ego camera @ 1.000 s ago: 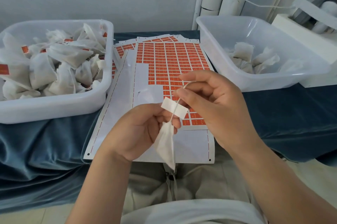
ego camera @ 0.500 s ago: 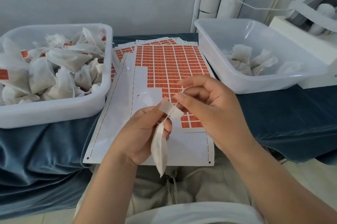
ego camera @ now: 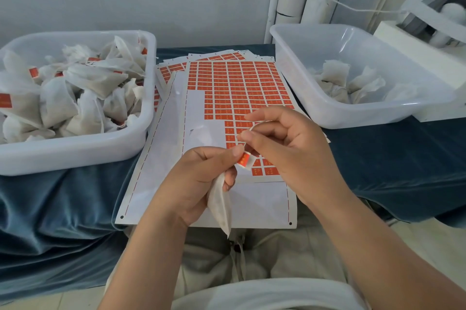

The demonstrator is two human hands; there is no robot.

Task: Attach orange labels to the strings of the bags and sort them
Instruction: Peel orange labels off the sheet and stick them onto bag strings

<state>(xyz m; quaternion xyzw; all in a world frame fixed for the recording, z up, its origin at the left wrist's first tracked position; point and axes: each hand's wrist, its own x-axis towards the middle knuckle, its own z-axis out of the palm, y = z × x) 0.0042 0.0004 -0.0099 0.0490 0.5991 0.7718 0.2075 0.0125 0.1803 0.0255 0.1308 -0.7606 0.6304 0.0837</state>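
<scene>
The left hand [ego camera: 199, 178] is clenched round the neck of a small white bag [ego camera: 222, 206], a soft pouch of thin fibrous paper that hangs from the fist and tapers to a point above the person's lap. Its thumb tip presses a little orange label [ego camera: 244, 159], a folded rectangle with a white edge, held in the air between the 2 hands. The right hand [ego camera: 285, 148] pinches the string [ego camera: 254, 125] between thumb and forefinger just above the label. The thin white thread arcs in a small loop inside the curled fingers.

Below the hands lies a sheet of labels [ego camera: 239, 88], smooth white backing paper carrying a tight grid of small orange rectangles. Its lower left part is bare white, and a red dashed line runs along its sides. More such sheets fan out beneath it at the far end.

A left tub [ego camera: 75, 153] of cloudy white plastic, rectangular with rounded corners, is heaped with crumpled white bags [ego camera: 88, 98], several showing orange tags. A right tub [ego camera: 353, 118] of the same kind holds a few bags [ego camera: 335, 77] on its floor.

Both tubs and the sheets rest on a dark teal cloth [ego camera: 63, 209], velvety and draped in deep folds.
</scene>
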